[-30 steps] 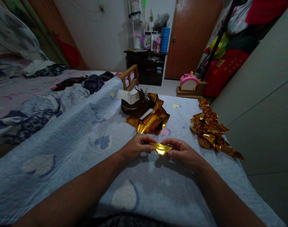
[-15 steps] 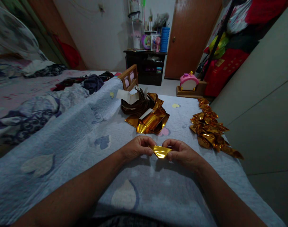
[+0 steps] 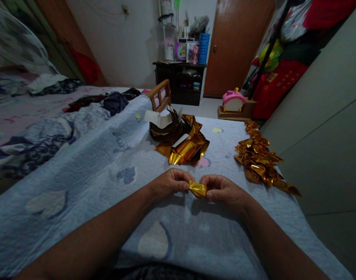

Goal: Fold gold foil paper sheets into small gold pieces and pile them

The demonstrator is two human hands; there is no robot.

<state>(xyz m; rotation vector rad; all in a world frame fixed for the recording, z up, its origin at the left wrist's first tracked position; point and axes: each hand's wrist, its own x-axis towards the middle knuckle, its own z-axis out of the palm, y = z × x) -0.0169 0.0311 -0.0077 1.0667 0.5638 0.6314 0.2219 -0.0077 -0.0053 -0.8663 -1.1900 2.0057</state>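
- The left hand (image 3: 173,182) is pinching one end of a small folded gold foil piece (image 3: 197,189) between thumb and fingers
- The right hand (image 3: 223,188) is gripping the opposite end the same way
- Both hands are holding the piece over the pale blue quilt (image 3: 195,237)
- Beyond them, loose gold sheets (image 3: 189,149) are lying beside a dark bundle (image 3: 167,132)
- To the right, a heap of gold pieces (image 3: 261,159) is resting near the quilt's edge

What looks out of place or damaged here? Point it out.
Nothing looks spilled or broken. The gold sheets lie splayed at uneven angles beside the dark stack, where pale paper sticks up, so that pile looks untidy. The foil between left hand and right hand shows no visible tear.
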